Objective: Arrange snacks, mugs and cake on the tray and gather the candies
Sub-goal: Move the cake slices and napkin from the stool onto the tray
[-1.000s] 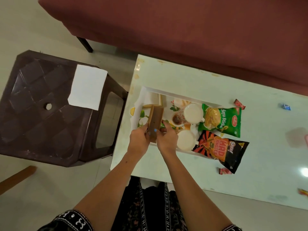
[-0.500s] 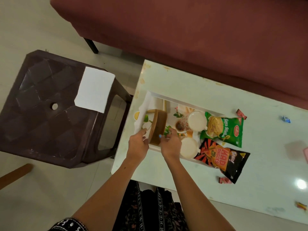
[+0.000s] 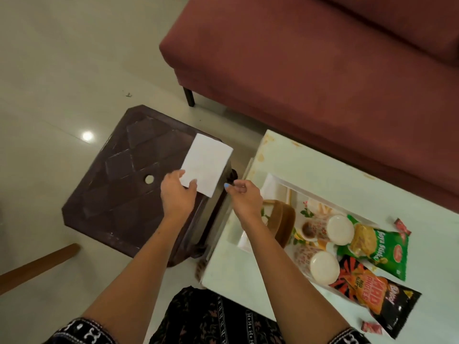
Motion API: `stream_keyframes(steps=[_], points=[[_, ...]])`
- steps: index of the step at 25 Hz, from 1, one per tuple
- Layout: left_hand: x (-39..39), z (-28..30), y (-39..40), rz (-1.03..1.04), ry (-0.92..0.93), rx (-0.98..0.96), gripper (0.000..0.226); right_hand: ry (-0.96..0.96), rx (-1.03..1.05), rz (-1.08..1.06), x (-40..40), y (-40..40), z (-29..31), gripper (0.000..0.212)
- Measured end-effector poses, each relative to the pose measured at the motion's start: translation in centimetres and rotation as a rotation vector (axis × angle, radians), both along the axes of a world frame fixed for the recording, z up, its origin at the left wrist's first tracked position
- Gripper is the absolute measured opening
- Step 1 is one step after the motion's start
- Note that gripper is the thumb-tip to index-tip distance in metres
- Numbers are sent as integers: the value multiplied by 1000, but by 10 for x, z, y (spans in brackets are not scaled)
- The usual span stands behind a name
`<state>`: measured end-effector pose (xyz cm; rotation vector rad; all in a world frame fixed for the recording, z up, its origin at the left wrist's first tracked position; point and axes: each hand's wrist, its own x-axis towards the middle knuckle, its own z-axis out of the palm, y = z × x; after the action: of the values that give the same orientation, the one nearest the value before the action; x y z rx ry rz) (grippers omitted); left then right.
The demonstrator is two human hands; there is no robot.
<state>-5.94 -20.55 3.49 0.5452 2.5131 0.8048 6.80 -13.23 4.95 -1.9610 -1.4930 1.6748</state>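
A white flowered tray [image 3: 272, 180] lies on the pale table [image 3: 323, 170]. On it stand brown cake slices [image 3: 283, 219], upright on edge, and two white mugs [image 3: 340, 229] [image 3: 324, 266]. A green snack bag [image 3: 382, 249] and a black-orange snack bag [image 3: 377, 294] overlap the tray's right end. Red candies [image 3: 402, 225] [image 3: 371, 327] lie loose on the table. My left hand [image 3: 177, 194] pinches the near corner of a white paper [image 3: 208, 165] on the brown stool. My right hand [image 3: 244, 197] hovers over the stool's edge, fingers apart, empty.
The dark brown plastic stool [image 3: 119, 182] stands left of the table, close against it. A maroon sofa [image 3: 323, 70] runs along the far side. A wooden leg [image 3: 37, 264] lies on the floor at the lower left.
Both hands let go of the cake, which now stands on the tray. They moved left to the stool, and my left hand took hold of the white paper. The view swung left.
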Motion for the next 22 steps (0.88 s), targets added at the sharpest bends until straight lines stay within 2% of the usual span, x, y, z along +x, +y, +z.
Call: stream_keyframes(steps=[5,9,11,15,22], points=[[-34,-13,16,-68,-27,-174,59,-87,-93,17,-47,2,-23,50],[-39,-18,25,-84,-49,-226,59,-133,-43,6,-63,1,-33,34],[-39,-19,27,-76,-95,-237,52,-145,-35,28,-64,-1,-34,30],[-34,-12,25,-130,-157,-165,25,-116,-35,76,-60,2,-24,18],[36,25,13,-283,-190,37,9,-142,90,66,4,-14,9,13]])
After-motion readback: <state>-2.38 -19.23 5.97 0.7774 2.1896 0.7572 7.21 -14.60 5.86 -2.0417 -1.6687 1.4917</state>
